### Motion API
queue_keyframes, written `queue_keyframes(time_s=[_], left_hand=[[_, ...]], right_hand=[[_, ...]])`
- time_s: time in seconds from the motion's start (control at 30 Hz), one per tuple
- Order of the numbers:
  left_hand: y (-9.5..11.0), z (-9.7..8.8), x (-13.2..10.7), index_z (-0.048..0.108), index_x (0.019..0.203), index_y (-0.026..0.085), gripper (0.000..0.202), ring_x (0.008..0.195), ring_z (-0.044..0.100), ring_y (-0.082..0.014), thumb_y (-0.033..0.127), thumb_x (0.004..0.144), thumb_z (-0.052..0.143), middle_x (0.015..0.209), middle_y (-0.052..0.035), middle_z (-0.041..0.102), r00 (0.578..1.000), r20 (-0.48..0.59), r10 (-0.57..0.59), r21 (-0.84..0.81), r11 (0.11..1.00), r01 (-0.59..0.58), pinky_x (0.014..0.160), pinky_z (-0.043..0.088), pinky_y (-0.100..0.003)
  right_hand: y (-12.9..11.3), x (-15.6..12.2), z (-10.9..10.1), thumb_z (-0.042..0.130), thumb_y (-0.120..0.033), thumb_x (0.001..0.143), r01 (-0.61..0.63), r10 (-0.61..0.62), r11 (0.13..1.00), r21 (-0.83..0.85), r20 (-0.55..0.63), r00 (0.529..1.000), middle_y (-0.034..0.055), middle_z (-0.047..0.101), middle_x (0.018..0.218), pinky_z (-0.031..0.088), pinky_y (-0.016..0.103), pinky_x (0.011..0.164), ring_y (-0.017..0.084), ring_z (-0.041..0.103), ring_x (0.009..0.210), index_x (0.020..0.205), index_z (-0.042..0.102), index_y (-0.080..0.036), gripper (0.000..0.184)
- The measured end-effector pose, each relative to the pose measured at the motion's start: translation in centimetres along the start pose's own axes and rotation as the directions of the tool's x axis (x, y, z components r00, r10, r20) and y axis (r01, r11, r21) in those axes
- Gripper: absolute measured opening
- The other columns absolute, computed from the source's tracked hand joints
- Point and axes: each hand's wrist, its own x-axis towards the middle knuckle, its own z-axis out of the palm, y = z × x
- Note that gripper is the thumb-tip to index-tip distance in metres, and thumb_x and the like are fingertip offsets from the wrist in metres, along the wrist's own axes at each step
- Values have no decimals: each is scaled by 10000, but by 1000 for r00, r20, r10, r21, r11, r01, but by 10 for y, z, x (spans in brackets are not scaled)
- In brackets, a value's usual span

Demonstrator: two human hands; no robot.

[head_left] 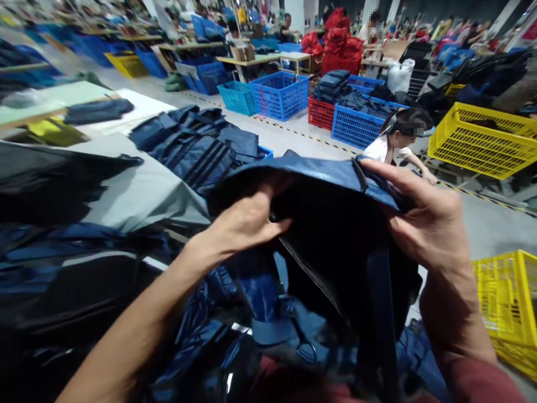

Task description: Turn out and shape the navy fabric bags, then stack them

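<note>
I hold a navy blue fabric bag up in front of me, its dark opening facing me. My left hand grips the bag's left rim, fingers curled into the opening. On the right rim, my right hand is closed over the edge beside a strap. A blue strap hangs down from the bag. More navy bags and straps lie heaped below my arms.
A pile of navy bags sits on the grey table to the left. Blue crates, a red crate and yellow crates stand on the floor. A person crouches beyond the bag. Another yellow crate is at my right.
</note>
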Motion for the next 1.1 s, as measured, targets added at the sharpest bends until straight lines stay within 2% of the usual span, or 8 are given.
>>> queue_keyframes(time_s=[0.17, 0.33, 0.53, 0.67, 0.73, 0.8, 0.93, 1.1], left_hand=[[-11, 64, 7, 245, 1799, 187, 986, 1601, 507, -307, 36, 884, 578, 1721, -170, 523, 924, 287, 254, 195, 928, -316, 1310, 445, -406], [-8, 72, -14, 214, 1798, 435, 1030, 1560, 556, -168, -56, 912, 402, 1764, 31, 486, 869, 212, 448, 141, 866, -480, 1295, 446, -301], [-3, 77, -65, 359, 1754, 456, 932, 1656, 418, -198, 7, 978, 613, 1751, -1, 509, 813, -111, 571, 395, 776, -491, 1342, 384, -323], [0, 101, -76, 140, 1820, 363, 1210, 1705, 287, -414, 278, 882, 900, 1855, -133, 283, 758, -644, 105, 239, 968, 69, 1329, 408, -631], [12, 117, -68, 293, 1794, 293, 1006, 1559, 549, -399, 325, 945, 831, 1748, -162, 487, 730, -627, -272, -106, 958, 266, 1217, 560, -568], [30, 131, -56, 593, 1622, 260, 612, 1295, 767, -299, 284, 1020, 706, 1483, -102, 748, 778, -472, -415, -303, 905, 300, 1092, 651, -405], [64, 140, -37, 642, 1556, 177, 616, 1215, 806, -228, 74, 953, 571, 1370, -102, 809, 909, -416, -33, -301, 948, -104, 1114, 622, -292], [65, 134, -20, 570, 1615, 134, 771, 1330, 755, -230, 23, 855, 518, 1460, -136, 759, 911, -173, 374, -393, 822, -412, 1098, 635, -316]], right_hand=[[67, -26, -9, 647, -161, 928, -194, 198, 975, -105, 22, 980, -9, 762, 1460, 534, 471, 1272, 284, 701, 1416, 1575, 662, -325, 667], [96, -40, -8, 600, -144, 894, -293, 294, 935, -202, -25, 956, -5, 785, 1419, 560, 501, 1224, 282, 736, 1358, 1463, 752, -337, 619], [111, -56, 9, 591, -184, 914, -362, 295, 852, -379, -225, 929, 55, 791, 1388, 570, 500, 1162, 296, 721, 1319, 1374, 772, -302, 508], [126, -73, 29, 583, -201, 905, -422, 274, 779, -464, -354, 894, 125, 689, 1528, 517, 549, 1206, 326, 639, 1403, 1526, 644, -254, 626], [125, -77, 42, 537, -187, 911, -436, 226, 761, -480, -434, 872, 162, 623, 1589, 482, 580, 1240, 338, 585, 1475, 1626, 542, -225, 716], [115, -77, 56, 471, -166, 937, -420, 143, 762, -493, -505, 851, 184, 573, 1622, 443, 620, 1271, 348, 532, 1535, 1704, 434, -215, 769], [87, -79, 82, 553, -275, 1021, -262, -82, 802, -537, -533, 842, 162, 573, 1603, 445, 715, 1253, 406, 533, 1532, 1742, 350, -313, 749], [118, -74, 81, 482, -254, 1114, -78, -326, 841, -536, -616, 717, 82, 713, 1458, 603, 593, 1101, 342, 714, 1320, 1649, 489, -407, 556]])
